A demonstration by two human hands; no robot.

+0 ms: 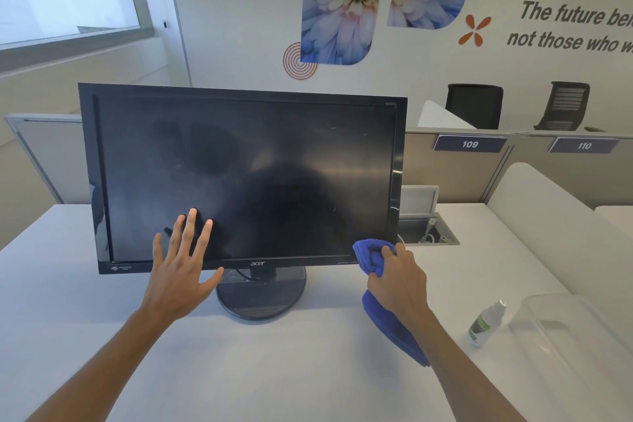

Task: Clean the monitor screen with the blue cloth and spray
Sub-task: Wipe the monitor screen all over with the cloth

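Desk dividers 109, 110; acer monitor (246,178); left hand (180,271) splayed; right hand (399,279) grip clutching blue cloth (371,257).

- I had one monitor (246,178) before me.
- One blue cloth (371,259).
- One spray bottle (486,322).
- One clear plastic box (575,336).
- Two black chairs (474,106).
- Two desk number signs (470,144).

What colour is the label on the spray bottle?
Green and white, on the spray bottle lying on the desk; the head view is the only one.
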